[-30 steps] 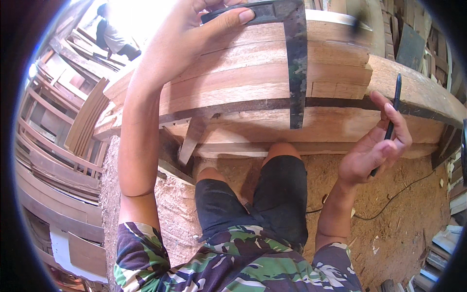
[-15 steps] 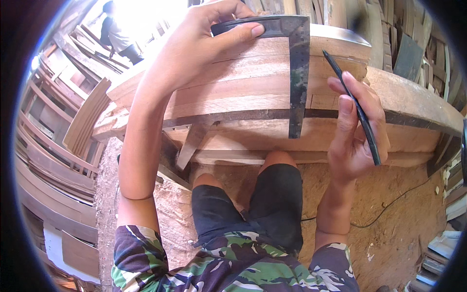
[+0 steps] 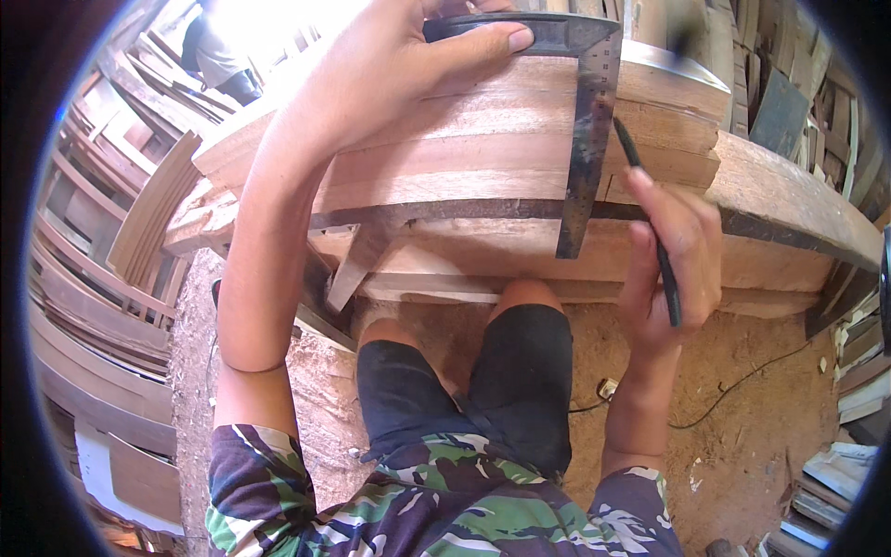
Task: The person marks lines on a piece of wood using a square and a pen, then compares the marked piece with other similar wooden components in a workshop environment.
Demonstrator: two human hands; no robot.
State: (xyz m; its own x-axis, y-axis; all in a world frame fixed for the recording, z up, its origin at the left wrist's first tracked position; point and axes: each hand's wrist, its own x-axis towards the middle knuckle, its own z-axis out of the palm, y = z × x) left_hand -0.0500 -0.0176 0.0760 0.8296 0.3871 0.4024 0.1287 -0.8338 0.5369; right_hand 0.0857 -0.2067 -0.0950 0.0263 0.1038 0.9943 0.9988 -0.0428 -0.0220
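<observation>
Two hands: left (image 3: 399,74) pins square (image 3: 585,139), right (image 3: 673,251) grips pencil (image 3: 650,223).

Dark grey square (image 3: 588,139), black pencil (image 3: 650,223)

Strong daylight pours in from the upper left, blown out to white glare there. The wooden planks (image 3: 483,158) are evenly lit and sharp. Fisheye distortion bends straight edges near the rim, which fades to black; the far corners are soft.

The right hand (image 3: 673,265) has brought its pencil (image 3: 647,218) tip up against the square's (image 3: 587,139) blade.
</observation>
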